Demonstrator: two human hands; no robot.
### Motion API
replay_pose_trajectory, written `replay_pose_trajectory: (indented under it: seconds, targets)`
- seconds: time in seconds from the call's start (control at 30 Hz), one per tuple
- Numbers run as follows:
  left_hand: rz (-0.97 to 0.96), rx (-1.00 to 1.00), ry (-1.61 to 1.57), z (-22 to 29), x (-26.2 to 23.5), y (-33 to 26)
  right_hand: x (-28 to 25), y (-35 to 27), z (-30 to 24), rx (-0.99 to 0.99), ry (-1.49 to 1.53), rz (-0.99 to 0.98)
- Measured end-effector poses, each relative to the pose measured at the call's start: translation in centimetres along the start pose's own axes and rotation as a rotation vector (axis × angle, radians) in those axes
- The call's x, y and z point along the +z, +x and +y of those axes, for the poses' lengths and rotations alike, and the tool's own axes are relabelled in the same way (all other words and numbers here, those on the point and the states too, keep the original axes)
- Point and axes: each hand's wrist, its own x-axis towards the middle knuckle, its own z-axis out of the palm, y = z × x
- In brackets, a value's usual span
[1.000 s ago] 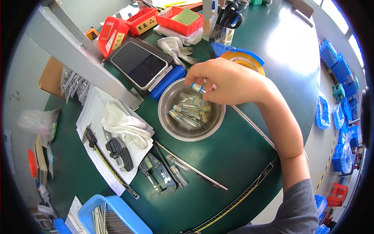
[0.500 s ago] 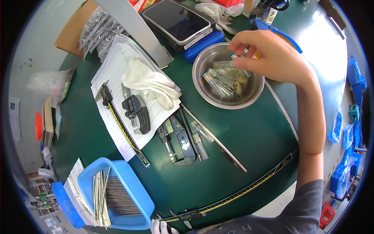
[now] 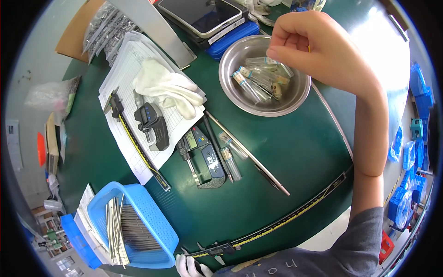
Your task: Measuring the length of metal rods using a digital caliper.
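Note:
My right hand, bare, is over the right rim of a steel bowl. Its fingers are curled in toward the thumb; whatever they hold, if anything, is hidden. Inside the bowl lie several small clear tubes with pale labels and light-blue ends. White-gloved fingers, apparently my left hand, show at the lower edge beside the jaw end of a long caliper. Whether they grip it cannot be made out. Two more tubes lie mid-table by a pen-like metal rod.
A digital micrometer lies mid-table. Papers carry another micrometer, a smaller caliper and white gloves. A blue basket of thin metal rods stands near left. A phone rests beyond the bowl.
My right hand has lifted slightly up and away from the tubes, its fingers more curled. The whole view has shifted a little, so the table things appear higher and further left.

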Motion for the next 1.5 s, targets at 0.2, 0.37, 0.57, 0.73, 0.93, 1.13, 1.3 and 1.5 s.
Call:
replay_pose_trajectory:
  seconds: [0.2,0.37,0.57,0.73,0.93,1.13,1.3,1.5]
  targets:
    - [0.023,0.019,-0.012,-0.2,0.2,-0.1,-0.1,-0.2,-0.5,0.032,0.050,-0.021]
    - [0.041,0.025,0.033,0.0,0.2,-0.2,-0.7,-0.3,-0.6,0.175,-0.217,-0.087]
    - [0.052,0.032,0.070,0.1,0.2,-0.2,3.0,-0.1,1.2,-0.119,-0.391,0.066]
    - [0.112,0.046,0.037,0.6,0.3,0.7,5.3,0.4,-0.1,0.018,-0.610,-0.066]
    - [0.090,0.034,0.026,0.5,0.2,0.5,6.2,0.4,0.0,0.033,-0.474,-0.252]
    - [0.093,0.022,0.008,0.5,0.2,0.5,3.9,0.9,0.1,0.072,-0.222,-0.240]
    - [0.111,0.028,0.000,0.4,0.3,0.5,2.1,0.9,1.4,0.077,-0.066,-0.161]
    - [0.100,0.033,0.026,0.4,0.4,0.4,2.7,1.0,1.9,0.088,-0.009,-0.068]
